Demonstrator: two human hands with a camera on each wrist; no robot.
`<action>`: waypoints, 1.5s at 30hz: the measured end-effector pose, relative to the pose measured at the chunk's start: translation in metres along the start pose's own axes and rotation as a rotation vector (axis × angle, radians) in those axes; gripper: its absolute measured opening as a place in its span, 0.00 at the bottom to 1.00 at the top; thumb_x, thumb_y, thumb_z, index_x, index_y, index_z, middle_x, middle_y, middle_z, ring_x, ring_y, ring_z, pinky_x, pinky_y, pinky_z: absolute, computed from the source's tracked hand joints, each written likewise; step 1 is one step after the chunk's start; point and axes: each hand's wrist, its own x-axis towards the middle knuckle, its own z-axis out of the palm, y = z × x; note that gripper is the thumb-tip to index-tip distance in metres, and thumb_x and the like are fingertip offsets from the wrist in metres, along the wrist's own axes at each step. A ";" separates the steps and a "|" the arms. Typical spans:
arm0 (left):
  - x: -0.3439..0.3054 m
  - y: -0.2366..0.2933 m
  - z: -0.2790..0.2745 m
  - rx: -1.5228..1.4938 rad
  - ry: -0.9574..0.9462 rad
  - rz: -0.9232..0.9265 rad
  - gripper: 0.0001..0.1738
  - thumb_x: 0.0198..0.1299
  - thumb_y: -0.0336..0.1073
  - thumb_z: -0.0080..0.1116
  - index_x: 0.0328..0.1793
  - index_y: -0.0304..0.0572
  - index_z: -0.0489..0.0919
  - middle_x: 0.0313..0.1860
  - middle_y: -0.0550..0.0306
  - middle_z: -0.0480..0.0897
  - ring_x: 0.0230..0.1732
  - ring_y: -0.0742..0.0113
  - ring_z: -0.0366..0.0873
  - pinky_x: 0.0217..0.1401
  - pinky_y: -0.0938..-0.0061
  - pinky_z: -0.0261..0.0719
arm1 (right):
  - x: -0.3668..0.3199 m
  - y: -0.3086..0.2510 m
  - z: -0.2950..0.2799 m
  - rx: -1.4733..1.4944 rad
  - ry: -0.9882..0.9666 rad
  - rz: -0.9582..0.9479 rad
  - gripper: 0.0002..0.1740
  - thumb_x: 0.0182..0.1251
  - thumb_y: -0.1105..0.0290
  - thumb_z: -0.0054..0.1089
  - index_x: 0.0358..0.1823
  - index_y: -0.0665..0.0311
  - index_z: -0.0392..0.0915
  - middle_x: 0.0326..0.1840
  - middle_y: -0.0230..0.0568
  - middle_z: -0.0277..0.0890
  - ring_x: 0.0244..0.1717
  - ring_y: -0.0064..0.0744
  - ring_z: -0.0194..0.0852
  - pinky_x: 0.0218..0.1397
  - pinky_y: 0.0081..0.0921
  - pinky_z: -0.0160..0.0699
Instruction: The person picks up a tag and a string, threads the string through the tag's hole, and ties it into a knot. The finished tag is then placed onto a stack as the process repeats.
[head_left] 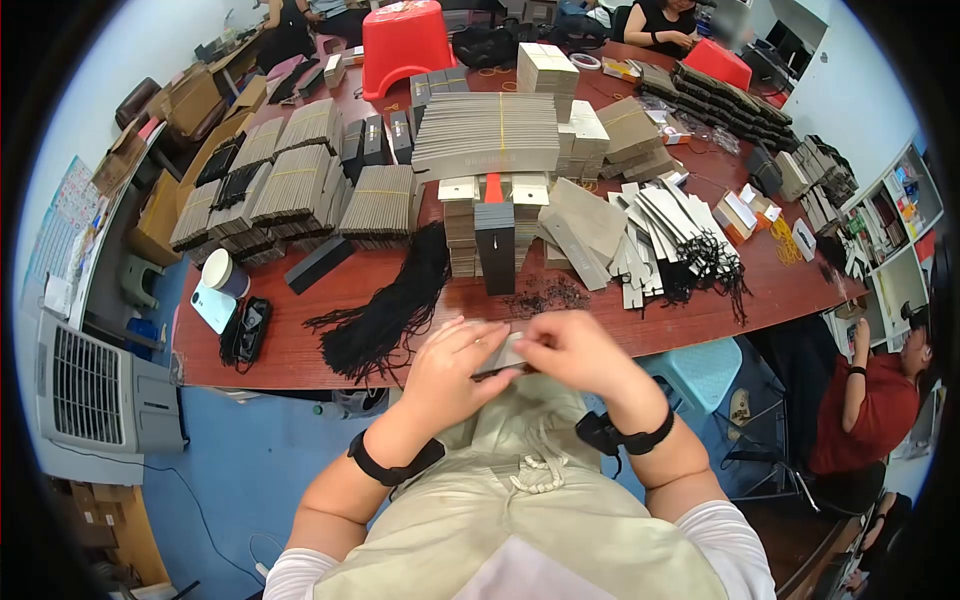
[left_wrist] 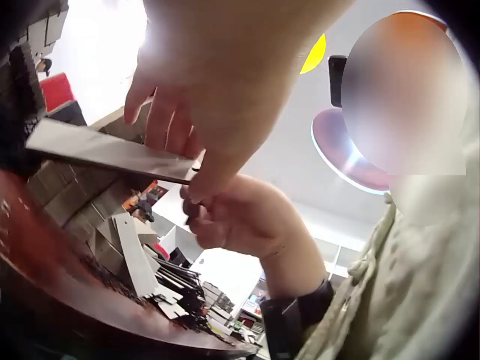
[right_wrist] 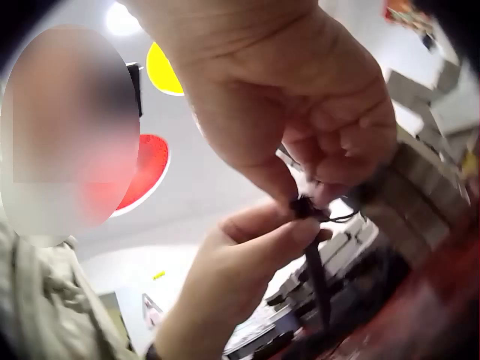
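Bringing both hands together over the lap, just off the near edge of the reddish table (head_left: 285, 345), and here's the grip: the left hand (head_left: 450, 365) pinches a flat, pale strip (left_wrist: 112, 150) by its near end, between thumb and fingers. The right hand (head_left: 580, 350) is right there too, thumb and fingertips closed on a bit of dark cord (right_wrist: 304, 206) at that same end, the two sets of fingertips almost meeting. So the strip's long axis runs away from the body, its free end out toward the table, its pinched end near the torso. Neither hand is clearly nearer to that end; how the cord sits on the strip is too small to tell.

Just past the hands, dark scraps (head_left: 545, 295) litter the table. To the left, a long bundle of black cords (head_left: 400, 305); in the middle, a dark box (head_left: 495, 250) standing upright before grey stacks (head_left: 485, 135); over to the right, a fanned heap of pale strips (head_left: 655, 225), black cords tangled at the ends.
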 end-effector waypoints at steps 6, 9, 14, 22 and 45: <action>-0.032 -0.056 -0.014 0.195 -0.110 -0.232 0.14 0.51 0.33 0.62 0.44 0.38 0.77 0.39 0.52 0.78 0.42 0.52 0.75 0.44 0.63 0.73 | -0.031 0.038 -0.106 0.392 0.504 0.225 0.04 0.61 0.71 0.57 0.28 0.61 0.77 0.16 0.21 0.65 0.15 0.12 0.61 0.17 0.14 0.58; -0.042 -0.070 -0.015 0.228 -0.089 -0.320 0.09 0.50 0.33 0.62 0.37 0.40 0.76 0.36 0.53 0.77 0.42 0.53 0.75 0.44 0.64 0.72 | -0.025 0.085 -0.147 0.538 0.712 0.213 0.08 0.64 0.65 0.57 0.35 0.62 0.77 0.21 0.28 0.70 0.16 0.14 0.64 0.18 0.12 0.59; -0.050 -0.077 -0.007 0.314 -0.168 -0.305 0.06 0.50 0.33 0.62 0.31 0.41 0.77 0.34 0.54 0.76 0.40 0.52 0.73 0.45 0.64 0.71 | -0.021 0.094 -0.133 -0.949 1.154 0.007 0.12 0.62 0.63 0.59 0.38 0.66 0.77 0.34 0.37 0.73 0.28 0.24 0.70 0.30 0.23 0.70; -0.052 -0.072 -0.020 0.198 -0.221 -0.261 0.05 0.47 0.30 0.63 0.30 0.41 0.78 0.33 0.56 0.75 0.40 0.54 0.72 0.46 0.64 0.69 | -0.001 0.045 0.003 -0.231 0.403 -0.222 0.04 0.54 0.74 0.60 0.30 0.67 0.75 0.30 0.44 0.72 0.31 0.42 0.73 0.34 0.30 0.72; -0.009 -0.046 -0.028 -0.493 -0.128 -0.198 0.11 0.63 0.36 0.55 0.31 0.36 0.74 0.27 0.64 0.71 0.29 0.77 0.68 0.32 0.78 0.68 | 0.014 -0.007 0.017 1.241 0.131 -0.163 0.03 0.64 0.75 0.56 0.36 0.63 0.78 0.39 0.37 0.76 0.32 0.24 0.71 0.34 0.21 0.71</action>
